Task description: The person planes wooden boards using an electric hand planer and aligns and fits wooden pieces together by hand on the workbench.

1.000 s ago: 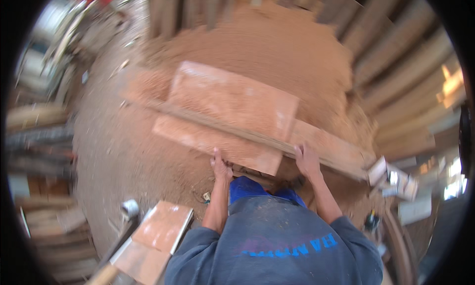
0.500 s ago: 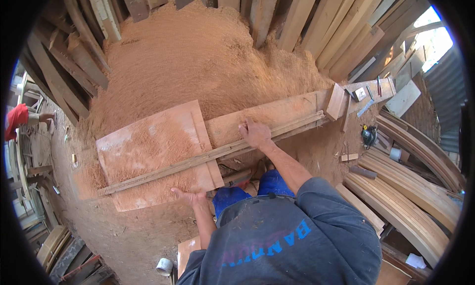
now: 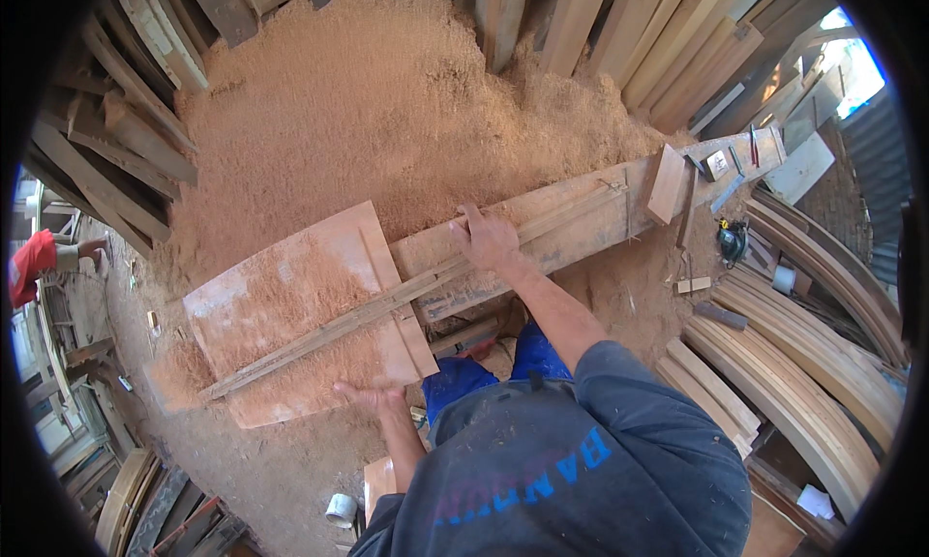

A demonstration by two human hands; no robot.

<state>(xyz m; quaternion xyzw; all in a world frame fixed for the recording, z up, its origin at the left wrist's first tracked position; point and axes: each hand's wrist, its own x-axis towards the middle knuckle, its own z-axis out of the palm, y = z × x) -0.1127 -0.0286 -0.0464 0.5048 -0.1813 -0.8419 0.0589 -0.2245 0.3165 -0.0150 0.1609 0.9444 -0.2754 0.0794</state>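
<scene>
A broad, gently curved wooden panel (image 3: 295, 267), dusted with shavings, lies across the left part of a long plank bench (image 3: 581, 230). A long narrow wooden strip (image 3: 310, 344) runs diagonally over both. My right hand (image 3: 489, 242) is on the strip near its middle, fingers curled over the far side, above the bench. At the panel's near edge is my left hand (image 3: 379, 398), its thumb on top; its other fingers are hidden, apparently underneath.
A large heap of shavings (image 3: 319, 102) spreads beyond the bench, backed by leaning boards (image 3: 581, 25). Wood blocks (image 3: 668, 184) and small tools sit at the bench's right end. A green power tool (image 3: 732, 240) and curved timbers (image 3: 803, 363) lie right. Far left, another person's red sleeve (image 3: 34, 267) shows.
My right hand has moved a little away from me and left. The strip's right part has swung away from me, from the bench's near side onto its top. My left hand stays at the panel.
</scene>
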